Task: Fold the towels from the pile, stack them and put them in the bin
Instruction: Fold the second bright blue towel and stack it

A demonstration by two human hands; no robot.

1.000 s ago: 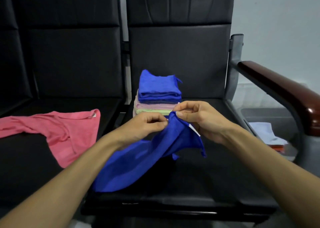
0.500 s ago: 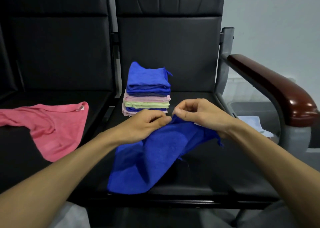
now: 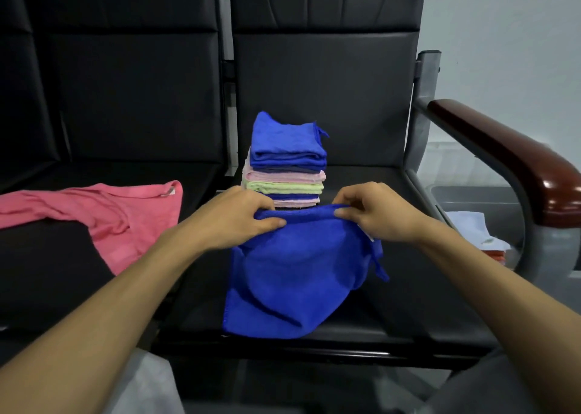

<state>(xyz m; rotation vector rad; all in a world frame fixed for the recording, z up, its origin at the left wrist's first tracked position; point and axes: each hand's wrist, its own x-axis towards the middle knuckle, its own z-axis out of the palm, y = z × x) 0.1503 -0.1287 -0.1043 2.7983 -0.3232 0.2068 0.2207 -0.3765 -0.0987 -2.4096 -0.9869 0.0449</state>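
The two hands are drawing apart along the top edge of the blue towel (image 3: pixel 292 281): a second ago they were pinching together at one corner, with the cloth trailing bunched toward the left, and now the edge is stretching taut between them. The left hand (image 3: pixel 239 218) is gripping the left corner, thumb on the near face, and the right hand (image 3: pixel 374 215) is pinching the right corner. The towel is hanging open and draping onto the chair seat (image 3: pixel 408 288), just in front of the folded stack (image 3: pixel 286 168). I am judging this as the spreading step ending, so a first fold is becoming possible. The pink towel (image 3: pixel 103 218) is lying unfolded on the next seat, and what is looking like the bin (image 3: pixel 471 195) is waiting beyond the armrest.
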